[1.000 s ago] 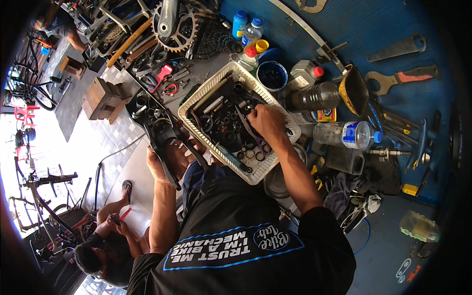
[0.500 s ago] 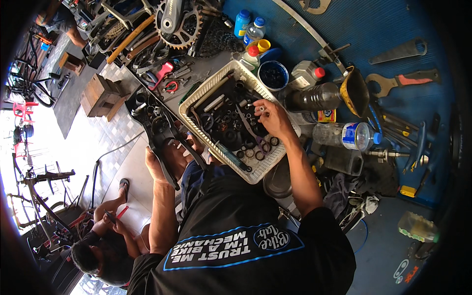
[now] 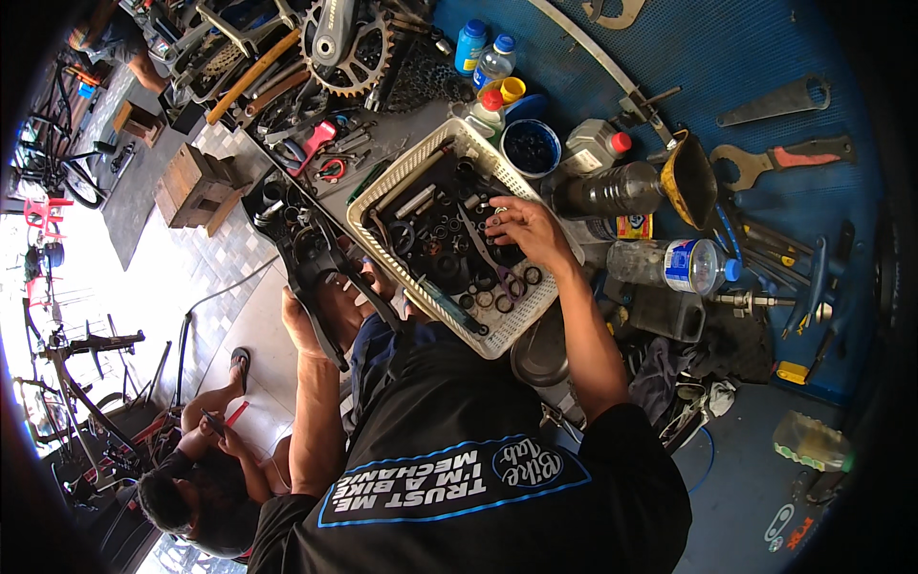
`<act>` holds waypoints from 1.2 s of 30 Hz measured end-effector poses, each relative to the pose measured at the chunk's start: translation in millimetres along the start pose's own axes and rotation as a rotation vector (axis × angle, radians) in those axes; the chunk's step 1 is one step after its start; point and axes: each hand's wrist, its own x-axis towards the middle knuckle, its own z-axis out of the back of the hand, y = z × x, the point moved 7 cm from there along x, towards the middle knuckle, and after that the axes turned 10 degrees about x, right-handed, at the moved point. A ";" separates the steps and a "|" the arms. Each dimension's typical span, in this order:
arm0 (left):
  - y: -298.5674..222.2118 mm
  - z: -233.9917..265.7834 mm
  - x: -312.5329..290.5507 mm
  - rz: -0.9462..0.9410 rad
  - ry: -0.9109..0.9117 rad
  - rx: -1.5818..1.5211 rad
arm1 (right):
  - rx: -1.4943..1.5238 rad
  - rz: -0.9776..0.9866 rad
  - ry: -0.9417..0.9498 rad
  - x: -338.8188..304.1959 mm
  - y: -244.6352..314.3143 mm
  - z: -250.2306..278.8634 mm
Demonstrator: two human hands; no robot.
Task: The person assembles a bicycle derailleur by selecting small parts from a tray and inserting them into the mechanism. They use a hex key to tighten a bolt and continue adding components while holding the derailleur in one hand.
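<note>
My left hand (image 3: 300, 323) is closed round one arm of a black forked bike frame part (image 3: 316, 251), held upright beside the basket. My right hand (image 3: 529, 230) hovers over the white plastic basket (image 3: 432, 298), palm down, with its fingers apart and lightly bent. A small silvery ring lies by the fingertips; whether they touch it I cannot tell. Inside the basket are many small rings, dark bearings, metal tubes, and a long thin tool (image 3: 481, 244) with a purplish end.
A tub of dark blue grease (image 3: 531, 147), a grey bottle with a red cap (image 3: 597, 143) and a clear bottle (image 3: 669, 265) stand right of the basket. A crankset (image 3: 342, 46) lies at the back. Wrenches (image 3: 786, 158) hang on the blue wall. Another person (image 3: 206, 478) sits at lower left.
My right hand has shifted slightly left over the basket, and its fingers have spread from a more curled pose. My left hand and the frame part stay in place.
</note>
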 end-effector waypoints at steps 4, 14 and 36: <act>-0.3 -5.6 1.3 0.009 0.062 -0.003 | -0.027 0.028 -0.020 0.9 1.9 0.7; -0.1 -3.4 4.4 0.014 0.038 0.018 | -0.728 0.321 -0.362 -6.6 41.2 -4.4; 0.5 1.7 2.6 0.001 0.020 -0.032 | -0.987 0.220 -0.297 -6.1 25.3 -24.0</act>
